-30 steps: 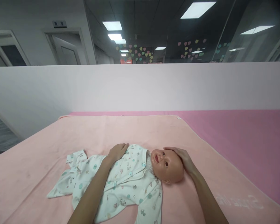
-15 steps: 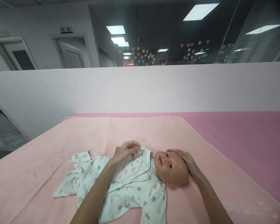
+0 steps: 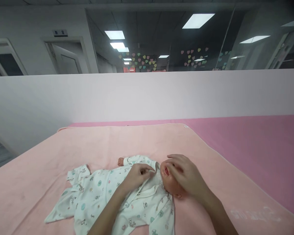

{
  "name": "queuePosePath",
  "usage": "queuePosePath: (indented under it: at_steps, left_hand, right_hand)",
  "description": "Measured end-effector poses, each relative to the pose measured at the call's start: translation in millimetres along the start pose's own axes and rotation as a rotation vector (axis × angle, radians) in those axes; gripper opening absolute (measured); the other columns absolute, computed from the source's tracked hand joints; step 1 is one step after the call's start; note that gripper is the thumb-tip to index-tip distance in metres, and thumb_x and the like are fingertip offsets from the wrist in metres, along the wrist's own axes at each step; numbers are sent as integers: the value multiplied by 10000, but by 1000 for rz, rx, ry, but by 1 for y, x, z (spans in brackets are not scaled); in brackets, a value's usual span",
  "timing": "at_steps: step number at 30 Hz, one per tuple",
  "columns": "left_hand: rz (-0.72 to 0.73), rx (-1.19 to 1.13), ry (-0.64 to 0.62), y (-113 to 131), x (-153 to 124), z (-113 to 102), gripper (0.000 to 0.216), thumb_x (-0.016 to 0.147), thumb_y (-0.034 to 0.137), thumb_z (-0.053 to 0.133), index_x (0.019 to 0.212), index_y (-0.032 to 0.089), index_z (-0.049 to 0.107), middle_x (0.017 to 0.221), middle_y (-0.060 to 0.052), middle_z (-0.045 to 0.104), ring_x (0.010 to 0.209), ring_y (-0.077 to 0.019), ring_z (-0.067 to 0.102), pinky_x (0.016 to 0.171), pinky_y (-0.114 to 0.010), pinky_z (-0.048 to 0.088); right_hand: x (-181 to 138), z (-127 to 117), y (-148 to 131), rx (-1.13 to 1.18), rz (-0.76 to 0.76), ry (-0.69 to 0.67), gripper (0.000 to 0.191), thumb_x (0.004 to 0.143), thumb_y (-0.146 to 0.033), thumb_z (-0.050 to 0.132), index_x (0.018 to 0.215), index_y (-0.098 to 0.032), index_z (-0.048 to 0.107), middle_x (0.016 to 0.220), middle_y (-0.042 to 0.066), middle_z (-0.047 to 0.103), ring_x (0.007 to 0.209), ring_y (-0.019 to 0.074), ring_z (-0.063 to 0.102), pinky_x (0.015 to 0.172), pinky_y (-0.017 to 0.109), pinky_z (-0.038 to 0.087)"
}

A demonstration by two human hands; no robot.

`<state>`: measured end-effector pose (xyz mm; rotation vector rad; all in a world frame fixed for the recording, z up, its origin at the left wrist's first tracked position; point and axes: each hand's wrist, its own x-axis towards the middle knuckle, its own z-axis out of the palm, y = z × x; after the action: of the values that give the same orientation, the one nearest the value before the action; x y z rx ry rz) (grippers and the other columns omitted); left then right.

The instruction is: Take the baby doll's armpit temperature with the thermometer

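Observation:
A baby doll (image 3: pixel 170 183) lies on its back, its head toward the right, dressed in a white romper (image 3: pixel 95 189) printed with small green and pink figures. My left hand (image 3: pixel 138 176) is over the doll's chest, thumb and fingers pinched on the romper's front edge near the collar. The front flap is lifted there. Over the doll's head hangs my right hand (image 3: pixel 186 173), fingers stretched out and covering part of the face; whether it touches the head I cannot tell. One small doll hand (image 3: pixel 121 161) sticks out of the far sleeve.
Under the doll spreads a peach blanket (image 3: pixel 39 173) on a pink mat (image 3: pixel 259 147). A low white wall (image 3: pixel 147 98) runs along the back, with dark glass (image 3: pixel 152 32) above it. A door (image 3: pixel 66 60) stands at the back left.
My right hand has moved from the top of the doll's head leftward over its face. My left hand has lowered onto the romper's front and pinched its edge. The view has shifted slightly.

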<state>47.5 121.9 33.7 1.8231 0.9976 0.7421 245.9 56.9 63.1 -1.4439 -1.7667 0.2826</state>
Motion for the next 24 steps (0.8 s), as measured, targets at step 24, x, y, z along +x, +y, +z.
queuePosePath:
  at_steps: [24]
  left_hand:
    - [-82, -296, -115, -8, -1, -7, 364, 778, 430, 513, 943, 133, 646, 477, 27, 507, 425, -77, 381, 456, -209, 264]
  right_hand:
    - [-4, -31, -51, 88, 25, 150, 323, 884, -394, 341, 889, -213, 608, 921, 50, 647, 848, 171, 601, 697, 246, 480]
